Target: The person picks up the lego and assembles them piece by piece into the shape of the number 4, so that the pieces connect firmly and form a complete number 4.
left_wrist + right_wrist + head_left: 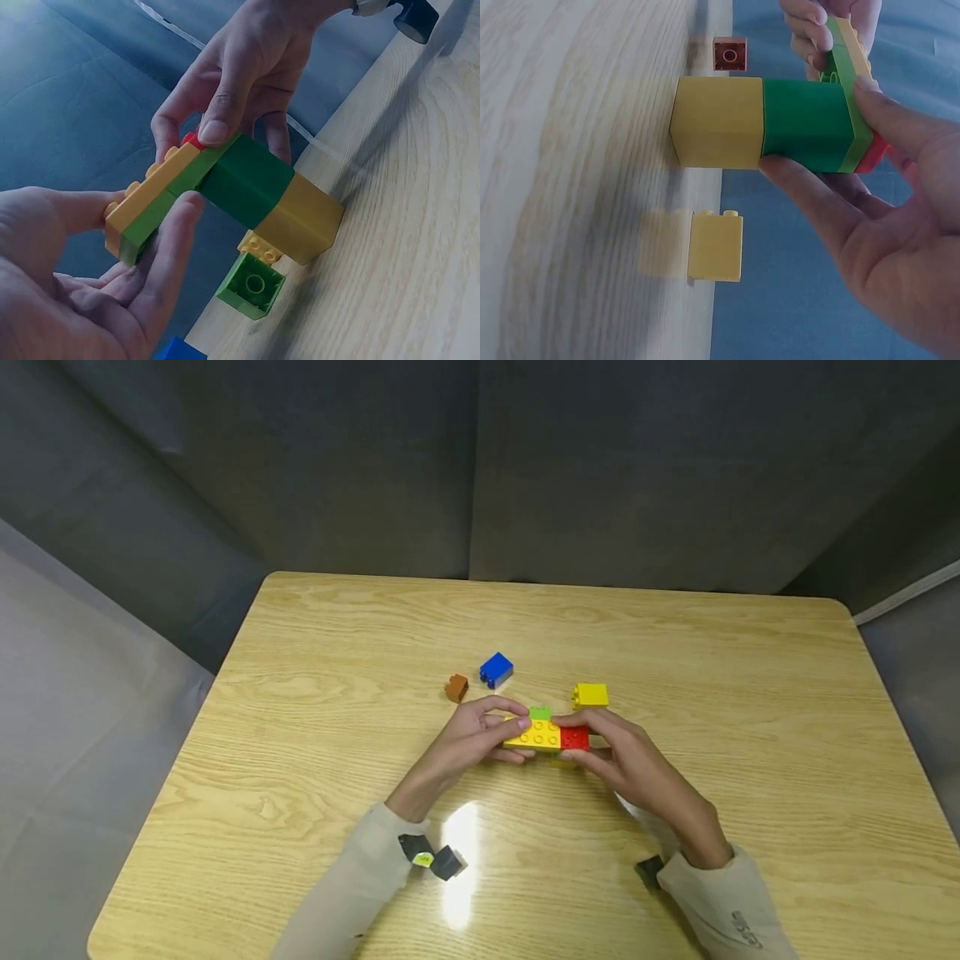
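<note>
Both hands hold a toy-brick build between them. Its top layer is a long yellow studded brick point(537, 739) beside a red brick point(576, 739). Under these runs a light green layer point(189, 178), jutting out past a dark green block point(247, 180) that sits on a tall yellow block point(304, 221) near the table. My left hand point(480, 732) pinches the overhanging end, thumb on the yellow studs and fingers beneath. At the red end, my right hand point(626, 760) grips the build with thumb and fingers on opposite sides, one fingertip by the dark green block's lower edge.
On the wooden table point(337, 635), a blue brick point(497, 669) and a small brown brick point(457, 688) lie beyond my left hand. A loose yellow brick point(592, 695) lies beyond my right hand. Just behind the build is a light green brick point(251, 286). Dark curtains point(375, 468) hang behind the table.
</note>
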